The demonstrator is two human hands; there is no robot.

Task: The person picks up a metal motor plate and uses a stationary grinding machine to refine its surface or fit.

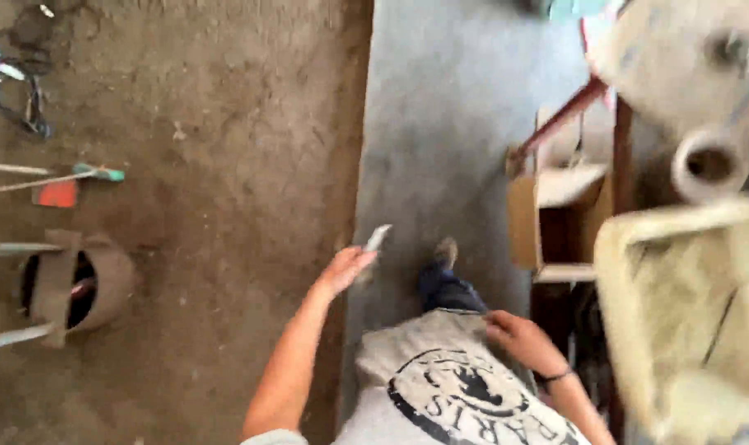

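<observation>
**Hands above a two-toned floor, viewed from the head**

Hands first: the left hand (344, 269) reaches forward on an outstretched bare arm, its fingers pinched narrow on a small pale flat object (378, 238), which juts up from the fingertips; blur hides what the object is. It hangs over the seam where the brown earthen floor (226, 124) meets the grey concrete strip (440, 124). The right hand (518, 334) rests against the grey printed shirt (440, 379) at the waist, fingers loosely curled and holding nothing visible; a dark band circles its wrist. Between the two hands, one leg in blue trousers ends in a shoe (446, 250) planted on the concrete. Right of the shoe stands an open cardboard box (555, 214), with a reddish bar (560, 119) slanting above it. Nearer the camera, at the right edge, loom blurred dirty-white shapes, one with a round opening (710, 163). Far left, on the earth, lie a brown cylinder (78, 284), an orange scrap (57, 194) and a green-tipped stick (98, 172).
</observation>
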